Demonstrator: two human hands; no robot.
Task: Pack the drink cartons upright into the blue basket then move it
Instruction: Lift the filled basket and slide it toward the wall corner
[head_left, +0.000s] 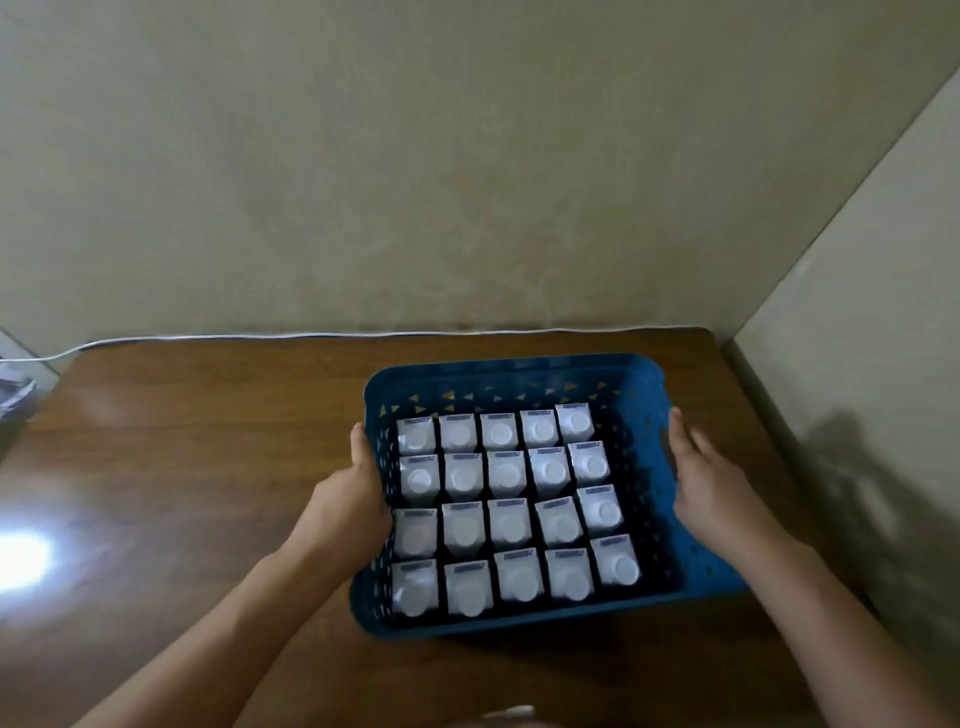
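Drink cartons (511, 512) stand upright filling blue basket (511, 370) on surface (208, 441); left hand (353, 499) grips left rim, right hand (709, 478) lies spread against right wall, bracing opposite sides, probably for moving

Head camera looks steeply down, close over the table (208, 467).

A dark brown wooden table (208, 467) with a glossy top fills the lower half of the view. A bright glare of light (21, 564) reflects off it at nine o'clock. Plain beige walls (415, 156) rise behind, meeting in a corner toward three o'clock. A thin white cable (311, 336) runs along the table's far edge.
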